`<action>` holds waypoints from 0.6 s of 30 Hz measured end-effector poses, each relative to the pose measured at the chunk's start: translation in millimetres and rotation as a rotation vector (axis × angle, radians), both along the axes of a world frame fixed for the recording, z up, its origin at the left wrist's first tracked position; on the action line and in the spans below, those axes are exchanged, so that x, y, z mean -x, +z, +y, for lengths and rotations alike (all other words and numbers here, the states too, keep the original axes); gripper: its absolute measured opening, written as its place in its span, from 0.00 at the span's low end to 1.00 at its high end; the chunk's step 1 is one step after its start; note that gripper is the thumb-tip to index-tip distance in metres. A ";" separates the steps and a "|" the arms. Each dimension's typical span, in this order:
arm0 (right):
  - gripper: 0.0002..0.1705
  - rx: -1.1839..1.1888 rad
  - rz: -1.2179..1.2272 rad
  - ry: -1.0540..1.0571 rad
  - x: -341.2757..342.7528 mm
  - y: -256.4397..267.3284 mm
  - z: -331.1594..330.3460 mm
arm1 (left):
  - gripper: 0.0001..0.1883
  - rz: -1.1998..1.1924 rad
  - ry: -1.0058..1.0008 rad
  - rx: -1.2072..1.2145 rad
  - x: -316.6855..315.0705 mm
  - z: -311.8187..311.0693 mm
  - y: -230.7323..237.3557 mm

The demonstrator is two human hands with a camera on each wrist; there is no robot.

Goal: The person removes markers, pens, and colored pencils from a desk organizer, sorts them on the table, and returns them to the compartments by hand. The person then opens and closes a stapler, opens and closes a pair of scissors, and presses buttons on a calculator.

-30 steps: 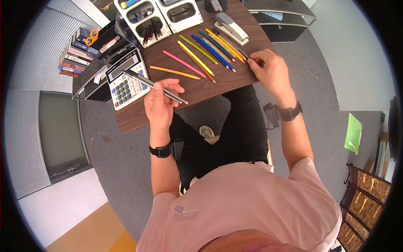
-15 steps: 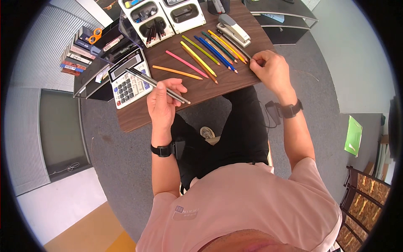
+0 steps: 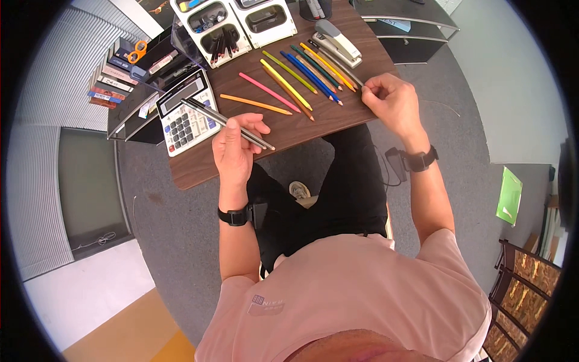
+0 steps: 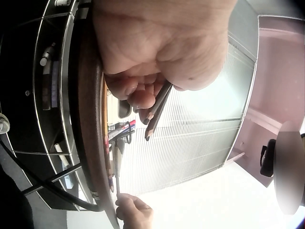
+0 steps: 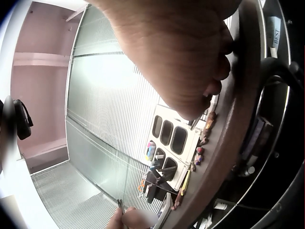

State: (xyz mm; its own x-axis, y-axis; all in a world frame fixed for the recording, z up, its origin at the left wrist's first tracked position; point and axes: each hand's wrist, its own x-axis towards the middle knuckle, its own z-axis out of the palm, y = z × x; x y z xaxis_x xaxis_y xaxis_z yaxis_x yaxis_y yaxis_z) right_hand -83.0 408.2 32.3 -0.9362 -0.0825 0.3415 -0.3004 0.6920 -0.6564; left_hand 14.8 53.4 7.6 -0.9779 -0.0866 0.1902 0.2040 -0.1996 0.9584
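Observation:
Two dark pencils (image 3: 207, 112) slant across the left hand (image 3: 233, 148), pinched under its thumb above the near edge of the desk. In the left wrist view, their sharpened tips (image 4: 149, 133) stick out past the curled fingers. At the desk's right side, the right hand (image 3: 395, 104) pinches the near end of another dark pencil (image 3: 351, 75), which lies along the stapler (image 3: 336, 44). Beside that pencil, a row of colored pencils fans out leftward, with yellow, green and blue (image 3: 313, 78) ones, then a pink pencil (image 3: 268, 92) and an orange pencil (image 3: 256, 104).
A calculator (image 3: 188, 117) lies at the desk's left. Behind the pencils stands a white organizer (image 3: 259, 41) with more dark pencils in one compartment. A black pen holder (image 3: 315, 9) is at the back. Orange scissors (image 3: 137, 52) and books (image 3: 114, 75) are farther left.
The view has shifted slightly. The right hand stays at the dark pencil's end, its thumb and finger now closer together on it. The left hand keeps its two pencils in place.

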 end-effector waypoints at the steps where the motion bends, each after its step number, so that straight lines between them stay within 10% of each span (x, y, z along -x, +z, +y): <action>1: 0.10 0.010 0.009 0.003 -0.3 -0.1 -1.0 | 0.34 0.000 0.001 0.002 0.0 0.2 0.5; 18: 0.09 0.522 -0.271 0.267 -42.2 -10.2 -96.4 | 0.34 0.003 0.025 -0.005 -1.1 3.1 1.6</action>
State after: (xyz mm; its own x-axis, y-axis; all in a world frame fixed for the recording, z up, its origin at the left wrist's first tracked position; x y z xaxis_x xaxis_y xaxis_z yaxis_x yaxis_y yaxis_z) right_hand -40.8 311.8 22.0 -0.9653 -0.2111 0.1540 -0.1943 0.1859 -0.9632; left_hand 15.9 56.5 9.2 -0.9749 -0.1120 0.1926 0.2119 -0.1993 0.9568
